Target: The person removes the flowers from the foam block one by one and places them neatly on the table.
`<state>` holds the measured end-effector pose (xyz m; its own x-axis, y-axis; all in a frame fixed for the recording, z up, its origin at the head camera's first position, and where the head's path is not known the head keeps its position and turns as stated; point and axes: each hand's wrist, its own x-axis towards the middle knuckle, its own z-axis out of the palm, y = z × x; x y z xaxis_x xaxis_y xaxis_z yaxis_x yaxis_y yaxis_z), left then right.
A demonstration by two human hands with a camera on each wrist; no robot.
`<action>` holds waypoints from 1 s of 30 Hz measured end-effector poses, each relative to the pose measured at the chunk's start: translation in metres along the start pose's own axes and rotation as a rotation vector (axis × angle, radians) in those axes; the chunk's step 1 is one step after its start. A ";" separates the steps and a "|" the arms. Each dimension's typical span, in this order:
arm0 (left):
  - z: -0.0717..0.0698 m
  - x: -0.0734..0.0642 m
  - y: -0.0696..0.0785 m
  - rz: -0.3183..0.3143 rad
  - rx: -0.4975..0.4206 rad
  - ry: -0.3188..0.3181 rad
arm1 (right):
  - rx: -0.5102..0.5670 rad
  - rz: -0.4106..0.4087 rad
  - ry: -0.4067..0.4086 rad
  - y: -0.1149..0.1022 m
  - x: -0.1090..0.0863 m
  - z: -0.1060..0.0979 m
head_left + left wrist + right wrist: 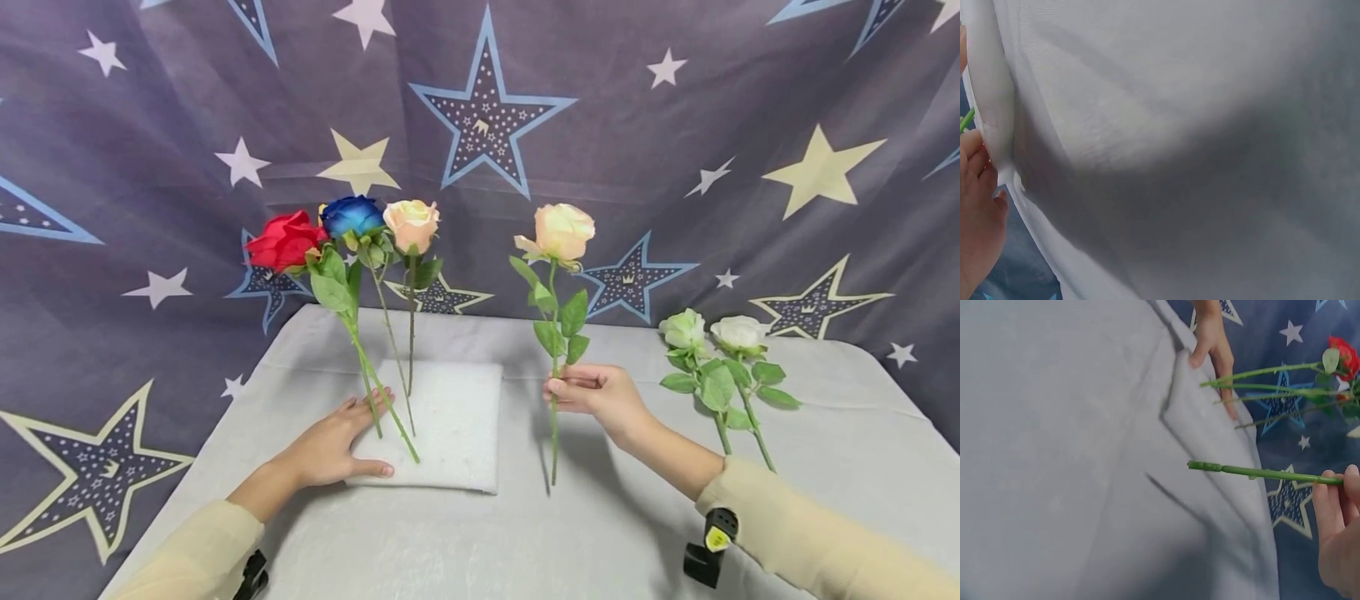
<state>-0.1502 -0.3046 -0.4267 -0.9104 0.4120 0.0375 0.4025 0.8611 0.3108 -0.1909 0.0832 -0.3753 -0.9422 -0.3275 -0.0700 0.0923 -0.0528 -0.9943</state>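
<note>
Between thumb and fingers my right hand [603, 398] pinches the stem of a peach rose [564, 232], held upright with its cut end hanging free. In the right wrist view the lower stem [1260, 473] juts out past the fingertips. My left hand [326, 446] lies spread on the left side of a white foam block [457, 425], thumb along its front edge. Out of the foam rise a red rose [287, 242], a blue rose [351, 217] and another peach rose [412, 225]; the red one leans left. A yellow bit of petal shows behind the blue rose.
Right of my right hand, a pale green rose [683, 329] and a white rose [740, 333] lie on the grey cloth-covered table [420, 550]. Behind the table hangs a dark star-patterned curtain [600, 158].
</note>
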 end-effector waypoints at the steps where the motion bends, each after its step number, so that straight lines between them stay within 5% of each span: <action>1: 0.000 0.000 0.000 0.001 0.000 0.000 | -0.005 0.010 0.010 0.001 -0.002 -0.004; 17: 0.001 0.000 -0.001 0.017 0.002 0.002 | -0.110 0.208 0.068 0.027 -0.038 -0.072; 30: 0.000 0.001 -0.002 0.009 0.002 -0.008 | -0.243 0.248 0.171 0.035 -0.058 -0.117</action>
<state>-0.1517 -0.3062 -0.4276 -0.9058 0.4225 0.0325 0.4112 0.8578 0.3084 -0.1712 0.2108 -0.4156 -0.9431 -0.1388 -0.3022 0.2640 0.2401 -0.9341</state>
